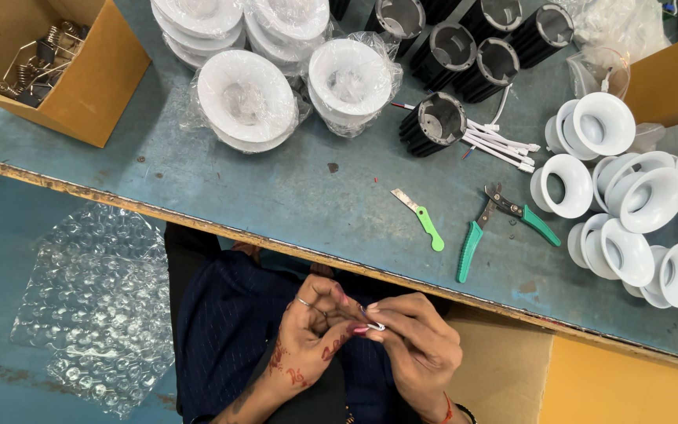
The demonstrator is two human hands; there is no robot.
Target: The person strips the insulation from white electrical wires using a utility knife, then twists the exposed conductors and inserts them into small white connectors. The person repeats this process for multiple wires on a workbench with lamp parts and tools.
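Below the edge of the worn blue-grey worktable (292,196), the left hand (308,338) and right hand (417,341) meet fingertip to fingertip, both pinching one small white connector piece (376,325) over the lap — green-handled wire pliers (504,224) lie untouched on the table above.

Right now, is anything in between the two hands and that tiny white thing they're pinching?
No. The left hand and right hand both pinch the small white piece directly at their fingertips, over the lap below the table edge. Nothing visible sits between.
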